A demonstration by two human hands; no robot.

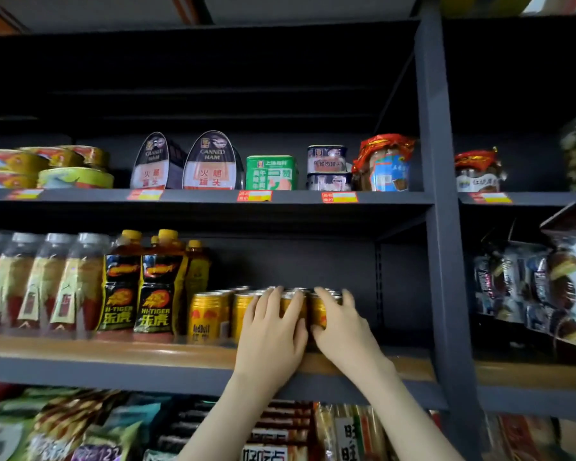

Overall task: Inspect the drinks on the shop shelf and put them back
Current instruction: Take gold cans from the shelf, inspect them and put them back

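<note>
A group of gold Red Bull cans [209, 317] stands on the wooden middle shelf [113, 351], several deep. My left hand [270, 337] lies flat against the fronts of the cans in the middle of the group, fingers spread upward. My right hand [341, 324] presses against the rightmost front can [318, 311], fingers reaching over its top. Both hands touch cans side by side; neither can is lifted. To the left stand Hi-Tiger bottles [153, 287] with yellow caps and clear bottles [47, 281] of reddish drink.
Above, a dark shelf [213, 196] carries canned ham tins [210, 163], green and blue meat tins and red-topped jars. A grey upright post [446, 227] stands just right of the cans. Snack packets [529, 287] fill the right bay and the shelf below.
</note>
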